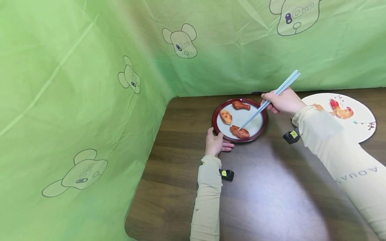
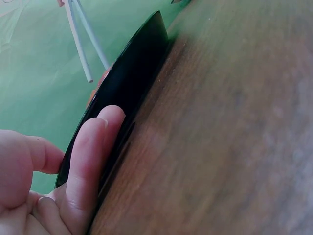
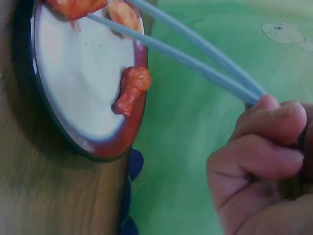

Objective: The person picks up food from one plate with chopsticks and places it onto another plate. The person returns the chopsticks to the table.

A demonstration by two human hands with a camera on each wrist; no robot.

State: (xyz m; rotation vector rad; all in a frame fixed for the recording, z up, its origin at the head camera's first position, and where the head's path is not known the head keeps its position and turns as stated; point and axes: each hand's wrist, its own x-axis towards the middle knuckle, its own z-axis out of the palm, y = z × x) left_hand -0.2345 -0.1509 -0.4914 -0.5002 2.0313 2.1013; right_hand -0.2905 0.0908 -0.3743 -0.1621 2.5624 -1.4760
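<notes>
My right hand (image 1: 284, 101) holds a pair of light blue chopsticks (image 1: 268, 100), their tips down at a browned chicken wing (image 1: 240, 132) on the near side of a red-rimmed plate (image 1: 263, 128). In the right wrist view the chopsticks (image 3: 195, 63) are spread apart towards their tips. A drumstick (image 1: 240, 105) lies at the back of the plate, and a paler browned piece of food (image 1: 226, 117) at its left. At the plate's near left edge is my left hand (image 1: 214, 143); in the left wrist view its fingers (image 2: 85, 161) lie against the dark outer side of the plate (image 2: 132, 63), thumb at the rim.
To the right, partly behind my right forearm, a large white patterned plate (image 1: 362, 113) bears a shrimp-like piece (image 1: 343, 112) and other food. Green cloth (image 1: 211, 73) with bear-head prints hangs behind and to the left of the wooden table (image 1: 178, 187).
</notes>
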